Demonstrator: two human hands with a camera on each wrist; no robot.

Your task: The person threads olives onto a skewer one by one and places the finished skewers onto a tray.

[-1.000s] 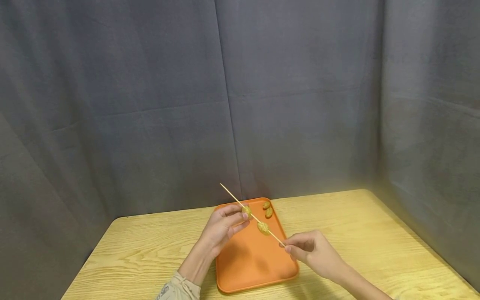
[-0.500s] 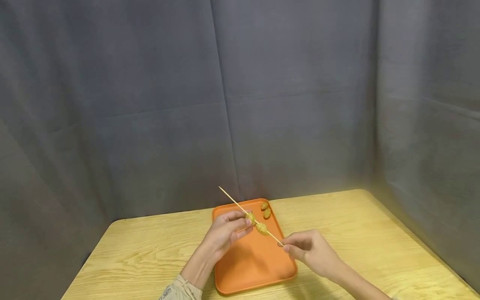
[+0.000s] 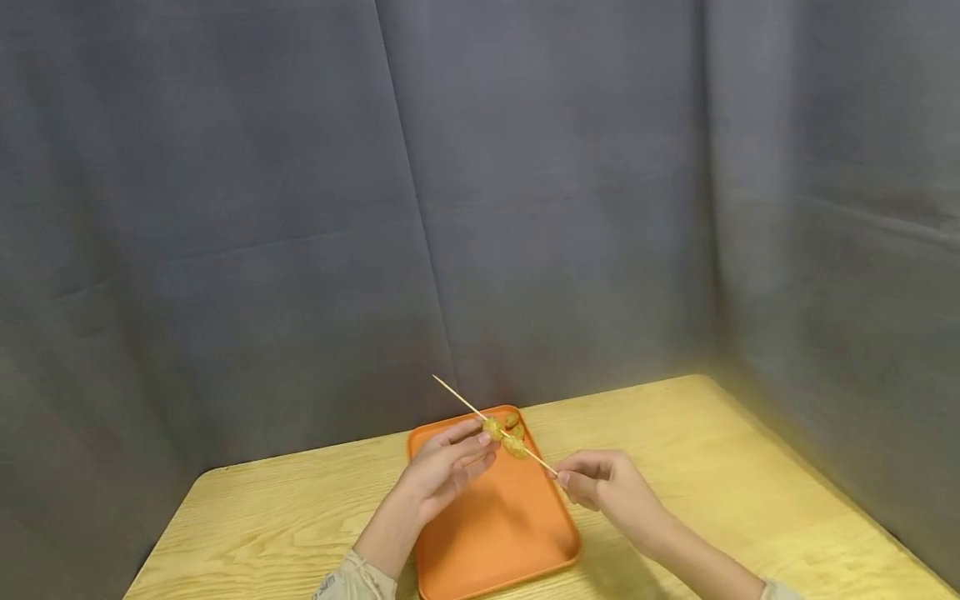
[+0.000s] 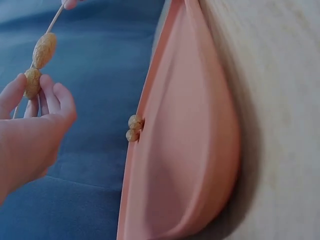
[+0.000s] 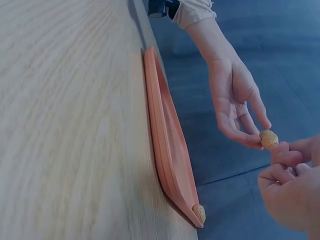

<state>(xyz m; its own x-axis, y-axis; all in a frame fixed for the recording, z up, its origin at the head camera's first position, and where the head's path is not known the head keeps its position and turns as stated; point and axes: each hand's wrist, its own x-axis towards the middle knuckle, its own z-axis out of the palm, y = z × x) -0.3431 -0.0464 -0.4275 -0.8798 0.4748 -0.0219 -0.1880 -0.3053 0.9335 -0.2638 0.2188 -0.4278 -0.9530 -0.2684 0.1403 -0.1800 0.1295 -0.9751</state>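
A thin wooden skewer (image 3: 459,397) slants above an orange tray, its bare tip up and to the left. Two wrinkled golden-brown oval pieces are threaded on it, nearly end to end. My left hand (image 3: 446,471) pinches the upper oval piece (image 4: 32,82) between thumb and fingers. The lower oval piece (image 3: 514,447) sits just beyond, toward my right hand. With thumb and forefinger, my right hand (image 3: 611,496) grips the skewer's lower end. In the right wrist view, the right fingers hide most of the skewer.
The orange tray (image 3: 487,537) lies below both hands on a wooden table (image 3: 675,467). Two loose oval pieces (image 3: 512,419) rest in its far right corner, partly behind the skewered ones. Grey curtains (image 3: 570,208) hang behind and beside the table.
My left hand has slid the upper oval piece down the skewer, closing the gap to the lower one. My right hand keeps its grip. The head view has turned slightly right.
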